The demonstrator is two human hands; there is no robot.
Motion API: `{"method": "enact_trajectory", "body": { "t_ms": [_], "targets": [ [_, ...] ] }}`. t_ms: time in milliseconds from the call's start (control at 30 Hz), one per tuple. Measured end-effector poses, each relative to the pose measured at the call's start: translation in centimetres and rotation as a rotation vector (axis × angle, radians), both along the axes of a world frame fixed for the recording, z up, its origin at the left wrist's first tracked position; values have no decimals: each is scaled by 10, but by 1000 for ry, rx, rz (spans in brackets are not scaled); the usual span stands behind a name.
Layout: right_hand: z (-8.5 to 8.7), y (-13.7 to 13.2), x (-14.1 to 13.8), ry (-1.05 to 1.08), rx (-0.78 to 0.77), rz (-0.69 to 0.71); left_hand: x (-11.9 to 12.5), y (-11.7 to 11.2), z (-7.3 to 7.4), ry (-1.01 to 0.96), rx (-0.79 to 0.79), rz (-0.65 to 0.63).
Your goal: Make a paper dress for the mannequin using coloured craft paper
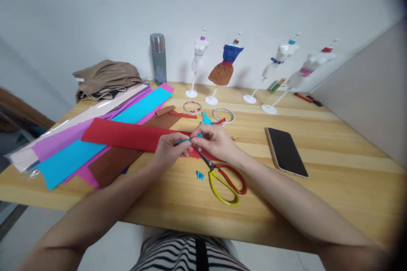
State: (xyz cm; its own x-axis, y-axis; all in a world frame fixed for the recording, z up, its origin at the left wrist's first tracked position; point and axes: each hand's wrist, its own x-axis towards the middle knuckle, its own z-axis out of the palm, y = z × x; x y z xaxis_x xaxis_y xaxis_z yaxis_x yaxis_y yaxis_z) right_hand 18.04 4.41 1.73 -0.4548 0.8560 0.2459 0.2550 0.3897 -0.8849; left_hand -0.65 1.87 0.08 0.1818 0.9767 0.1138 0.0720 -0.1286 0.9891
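Observation:
My left hand point(171, 147) and my right hand point(215, 140) meet over the wooden table point(318, 135), both pinched on a thin strip of light blue paper point(190, 139) stretched between them. They hover above the near end of a long red paper sheet point(127, 134). Just below my right hand lie scissors point(225, 178) with one red and one yellow handle loop, shut, on the table. A tiny blue paper scrap point(199, 175) lies left of the scissors.
Sheets of cyan, purple, pink, magenta and brown paper point(79, 152) fan out to the left. A phone point(286, 151) lies at right. Several small mannequin stands point(222, 67), one dressed, line the back, with two tape rings point(223, 115), a grey flask point(158, 58) and folded tan cloth point(106, 77).

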Motion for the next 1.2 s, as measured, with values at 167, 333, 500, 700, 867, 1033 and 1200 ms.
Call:
{"method": "enact_trajectory", "body": {
  "t_ms": [167, 333, 500, 700, 867, 1033, 1200],
  "targets": [
    [14, 17, 23, 8, -59, 81, -2, 6, 4, -116, -168, -21],
    [26, 36, 65, -6, -151, -129, 0, 11, -5, -142, -184, 28],
    [23, 47, 88, -510, -2, -297, 0, 14, -19, 92, 215, 111],
    [13, 54, 98, -772, 82, -460, -2, 24, -6, 430, 795, 94],
    [5, 61, 108, -749, 38, -514, 4, 42, 9, 662, 871, 40],
    [28, 38, 90, -90, -119, -196, 21, 59, 19, 666, 917, -50],
    [47, 9, 53, 433, -300, -180, 42, 67, 31, 482, 1106, 68]
  ]
}}
